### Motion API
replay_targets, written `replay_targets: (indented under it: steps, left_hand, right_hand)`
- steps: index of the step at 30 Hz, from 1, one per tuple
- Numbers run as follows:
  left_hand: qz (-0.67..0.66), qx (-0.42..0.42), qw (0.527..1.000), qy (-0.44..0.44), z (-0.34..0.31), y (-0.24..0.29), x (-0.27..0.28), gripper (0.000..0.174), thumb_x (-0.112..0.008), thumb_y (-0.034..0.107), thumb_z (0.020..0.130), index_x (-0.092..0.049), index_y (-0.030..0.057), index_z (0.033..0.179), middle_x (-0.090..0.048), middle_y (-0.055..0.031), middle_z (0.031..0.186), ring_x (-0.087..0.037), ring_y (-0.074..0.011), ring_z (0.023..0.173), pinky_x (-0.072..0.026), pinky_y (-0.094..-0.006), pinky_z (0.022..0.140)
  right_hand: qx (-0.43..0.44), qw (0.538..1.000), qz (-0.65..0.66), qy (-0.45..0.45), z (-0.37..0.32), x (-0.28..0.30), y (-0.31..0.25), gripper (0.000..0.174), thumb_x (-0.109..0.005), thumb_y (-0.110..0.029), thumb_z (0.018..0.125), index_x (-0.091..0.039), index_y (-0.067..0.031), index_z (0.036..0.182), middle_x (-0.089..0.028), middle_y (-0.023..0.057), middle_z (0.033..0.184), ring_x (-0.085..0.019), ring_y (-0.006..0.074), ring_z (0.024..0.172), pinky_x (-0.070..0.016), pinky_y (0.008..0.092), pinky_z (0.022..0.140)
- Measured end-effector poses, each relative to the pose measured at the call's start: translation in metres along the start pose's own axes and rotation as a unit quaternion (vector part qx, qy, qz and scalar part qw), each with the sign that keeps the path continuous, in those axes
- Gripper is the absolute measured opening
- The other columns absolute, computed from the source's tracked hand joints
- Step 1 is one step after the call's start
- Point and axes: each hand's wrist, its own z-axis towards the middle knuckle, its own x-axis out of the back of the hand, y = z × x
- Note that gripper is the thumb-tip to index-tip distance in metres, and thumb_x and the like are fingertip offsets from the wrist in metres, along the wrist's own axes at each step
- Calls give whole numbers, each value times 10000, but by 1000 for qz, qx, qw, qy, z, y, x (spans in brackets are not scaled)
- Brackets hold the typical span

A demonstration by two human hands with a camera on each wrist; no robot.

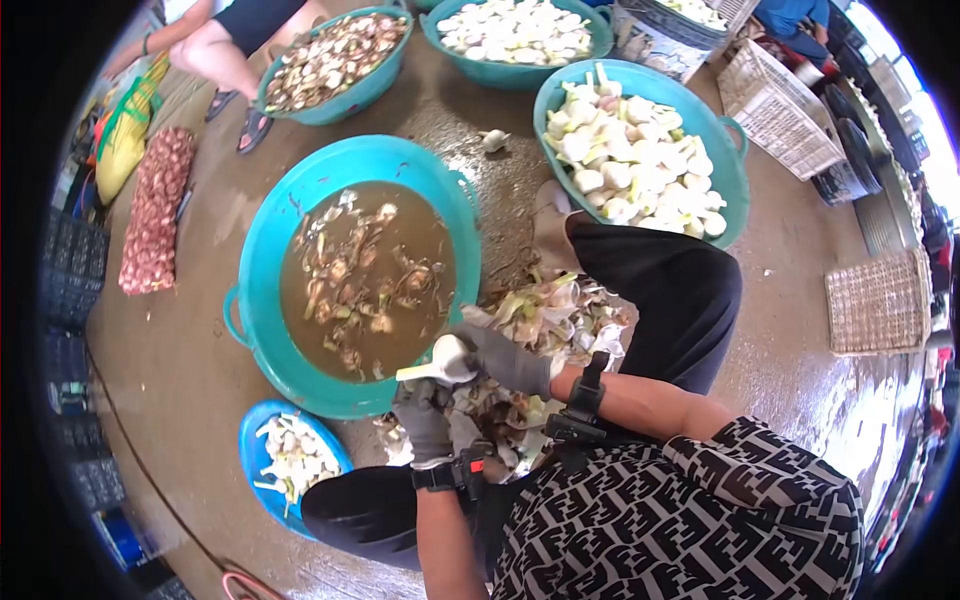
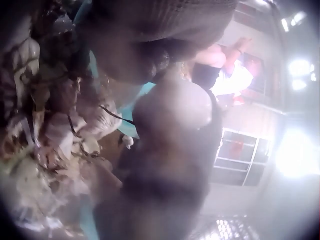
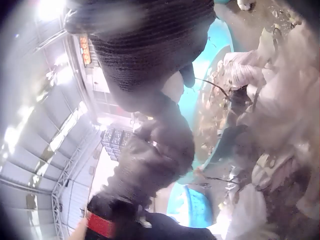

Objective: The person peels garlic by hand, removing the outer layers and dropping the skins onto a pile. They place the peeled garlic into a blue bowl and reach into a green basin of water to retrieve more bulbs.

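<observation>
A peeled white garlic bulb [image 1: 452, 358] with a pale stem pointing left is held between two grey-gloved hands in the head view. My right hand [image 1: 508, 358] grips the bulb from its far right side. Below the stem, my left hand [image 1: 424, 422] holds the bulb with its fingers curled near it. In the left wrist view the bulb [image 2: 172, 105] is blurred, with part of it hidden by the glove. The right wrist view shows the right hand [image 3: 150, 50] above the left hand [image 3: 155, 155], and little of the bulb between them. Peeled skins [image 1: 550, 312] lie heaped beneath the hands.
A teal tub [image 1: 262, 290] of brown water with floating garlic scraps stands ahead left. A blue basin [image 1: 257, 450] of trimmed garlic sits lower left. Another teal tub [image 1: 735, 190] holds white bulbs. A red net sack [image 1: 157, 215] lies left; a person [image 1: 225, 45] sits beyond.
</observation>
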Motion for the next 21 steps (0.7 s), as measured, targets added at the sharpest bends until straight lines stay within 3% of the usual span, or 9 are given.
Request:
replay_targets:
  steps: [1,2,6,8,11,14,15,18,21]
  left_hand:
    - [37,-11,999,5,2,-3,0,105,-477,-13,732,-475,53,651,-448,10,531,-382,-65,419,-311,-219,384]
    - [98,-53,994,3,3,-3,-3,105,-482,-10,733,-473,52,648,-451,8,532,-381,-63,418,-305,-219,381]
    - [350,-217,911,-18,3,8,-1,22,-510,6,737,-529,-6,733,-511,-22,625,-477,-101,524,-380,-242,467]
    - [547,-382,742,-64,6,14,-2,101,-516,9,738,-561,-42,812,-558,-46,698,-534,-129,619,-431,-260,549]
    - [250,-58,966,29,0,9,-17,221,-518,14,742,-569,-65,942,-604,-82,814,-557,-150,751,-446,-278,671]
    - [321,-124,939,5,-7,5,-36,234,-515,19,748,-567,-61,961,-616,-82,826,-551,-126,732,-439,-262,662]
    - [360,-127,924,12,-8,10,-39,165,-544,45,756,-613,-38,882,-633,-97,797,-574,-155,691,-456,-294,641]
    - [361,-128,923,-47,-8,12,-29,115,-570,48,741,-609,-22,823,-624,-120,797,-599,-225,706,-459,-316,629]
    - [187,-55,975,-111,-2,24,-23,130,-529,67,786,-588,-22,860,-608,-75,830,-587,-161,743,-479,-280,627]
  right_hand:
    - [-65,973,218,-49,6,4,18,325,-601,-228,786,-526,-100,1075,-583,121,964,-590,236,878,-481,362,755]
    - [-126,891,425,-98,9,9,21,325,-588,-282,811,-527,-96,1070,-598,115,930,-603,220,838,-490,355,729]
    - [-149,983,99,-27,13,32,27,295,-553,-263,819,-547,-62,1035,-607,92,877,-596,184,776,-483,319,668]
    - [-117,991,-48,33,12,30,17,296,-555,-246,806,-552,-57,1033,-607,92,878,-592,185,777,-476,316,667]
    - [25,963,-255,89,1,16,-6,358,-613,-233,738,-559,-84,1060,-588,118,921,-579,253,848,-452,352,761]
    - [91,928,-347,101,9,11,14,351,-617,-265,742,-566,-101,1048,-580,120,929,-557,294,904,-432,371,808]
    - [14,934,-349,75,8,15,11,338,-621,-276,735,-575,-104,1023,-572,111,968,-538,288,959,-414,375,846]
    - [14,909,-412,61,0,20,-2,286,-612,-243,743,-589,-51,955,-585,119,973,-551,303,929,-430,373,824]
    - [109,899,-421,42,0,38,18,285,-617,-222,706,-596,-92,958,-581,124,936,-552,287,933,-424,381,825]
